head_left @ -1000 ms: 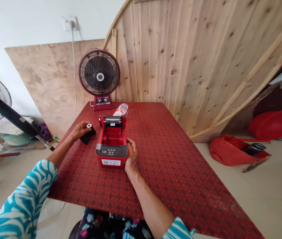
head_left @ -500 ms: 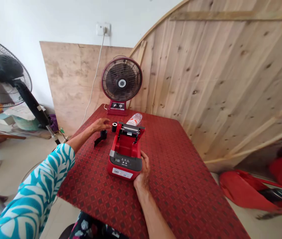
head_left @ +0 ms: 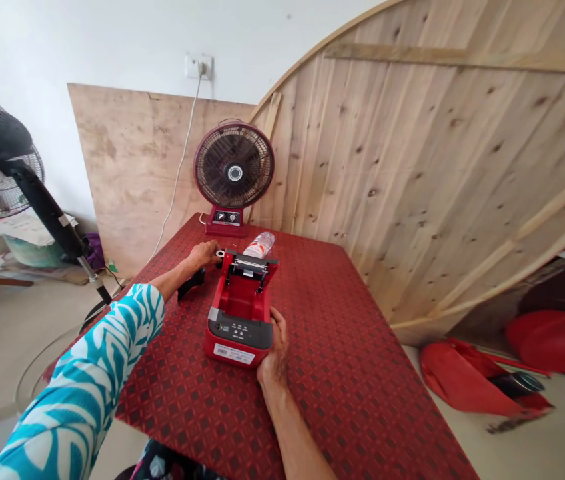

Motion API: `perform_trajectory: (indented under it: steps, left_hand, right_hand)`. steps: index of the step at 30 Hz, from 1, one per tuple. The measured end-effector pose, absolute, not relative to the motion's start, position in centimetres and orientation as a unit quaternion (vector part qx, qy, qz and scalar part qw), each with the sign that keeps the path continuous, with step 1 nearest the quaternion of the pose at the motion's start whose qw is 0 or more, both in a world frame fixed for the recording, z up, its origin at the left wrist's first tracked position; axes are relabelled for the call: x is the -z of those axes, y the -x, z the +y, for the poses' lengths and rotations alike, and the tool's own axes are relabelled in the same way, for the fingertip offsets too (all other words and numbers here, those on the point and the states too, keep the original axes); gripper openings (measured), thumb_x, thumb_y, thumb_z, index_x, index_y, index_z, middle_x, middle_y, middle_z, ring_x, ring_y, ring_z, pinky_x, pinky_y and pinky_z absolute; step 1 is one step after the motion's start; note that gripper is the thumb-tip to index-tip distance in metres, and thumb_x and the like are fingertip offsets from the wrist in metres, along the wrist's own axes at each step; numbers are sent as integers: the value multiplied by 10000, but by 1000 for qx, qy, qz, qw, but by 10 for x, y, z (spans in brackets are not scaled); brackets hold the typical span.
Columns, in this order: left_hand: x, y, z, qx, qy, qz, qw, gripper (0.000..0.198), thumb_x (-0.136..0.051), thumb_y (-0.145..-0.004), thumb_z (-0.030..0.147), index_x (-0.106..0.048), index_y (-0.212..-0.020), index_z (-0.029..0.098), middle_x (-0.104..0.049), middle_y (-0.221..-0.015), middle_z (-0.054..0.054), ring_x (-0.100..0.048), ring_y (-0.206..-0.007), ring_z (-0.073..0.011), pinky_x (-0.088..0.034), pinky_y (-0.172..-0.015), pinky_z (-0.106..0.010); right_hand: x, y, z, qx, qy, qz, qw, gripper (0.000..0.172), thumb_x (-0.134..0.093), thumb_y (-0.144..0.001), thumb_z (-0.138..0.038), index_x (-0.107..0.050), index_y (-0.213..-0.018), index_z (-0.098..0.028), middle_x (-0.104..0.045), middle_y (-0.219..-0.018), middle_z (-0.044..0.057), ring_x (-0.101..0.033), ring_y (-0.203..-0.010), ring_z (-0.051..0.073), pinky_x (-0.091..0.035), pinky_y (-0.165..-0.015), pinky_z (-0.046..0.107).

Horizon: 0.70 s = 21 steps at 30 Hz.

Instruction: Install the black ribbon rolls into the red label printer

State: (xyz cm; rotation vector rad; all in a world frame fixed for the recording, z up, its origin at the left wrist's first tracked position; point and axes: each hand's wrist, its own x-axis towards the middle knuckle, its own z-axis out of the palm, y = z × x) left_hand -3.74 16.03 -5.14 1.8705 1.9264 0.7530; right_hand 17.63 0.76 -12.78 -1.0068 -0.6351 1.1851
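Plank wall (head_left: pixel 412 167) and plywood sheet (head_left: pixel 127 173) at back, red patterned tabletop (head_left: pixel 322 387) below. Left hand (head_left: pixel 203 254): fingers (head_left: pixel 212 251) curled narrow over a small black ring with a pale core (head_left: pixel 220 253), right at the printer's rear left corner; cannot tell if pinched or only touched. Right hand (head_left: pixel 275 353): fingers (head_left: pixel 280 333) wrapped round the front right corner of a red portable label printer (head_left: pixel 227 347), steadying it. Printer mid-tabletop, lid raised upright at rear, compartment open, no roll seen inside. Black plastic piece (head_left: pixel 190 284) lies just below the left hand. Water bottle (head_left: pixel 260 245) on its side behind printer; red desk fan (head_left: pixel 233 175) beyond, near the far edge
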Motion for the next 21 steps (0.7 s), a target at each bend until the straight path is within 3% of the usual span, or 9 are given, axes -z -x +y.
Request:
perform_trajectory:
  steps: [8, 13, 21]
  left_hand:
    - [24, 68, 130, -493, -605, 554, 290, 306, -633, -656, 355, -579, -887, 162, -674, -828, -25, -632, -801, -180, -488, -744, -290]
    - [9, 87, 85, -556, -564, 497, 354, 422, -620, -681, 517, -595, -914, 166, -661, -732, -24, -624, -662, -176, -495, -631, -298]
    - [10, 83, 33, -571, -505, 424, 489, 572, -732, -622, 528, -662, -1069, 178, -714, -899, -76, -665, -908, -272, -533, -823, -394]
  right_hand:
    - [126, -178, 8, -522, 439, -305, 664, 431, -619, -701, -467, -635, -1049, -213, -688, -860, -2, -600, -687, 148, -468, -630, 273]
    - [132, -178, 12, -521, 437, -311, 664, 436, -625, -692, -462, -635, -1046, -208, -680, -851, -3, -586, -677, 140, -452, -615, 264]
    - [134, -174, 15, -501, 434, -329, 673, 444, -590, -719, -477, -641, -1059, -195, -693, -872, 12, -598, -746, 158, -452, -688, 288]
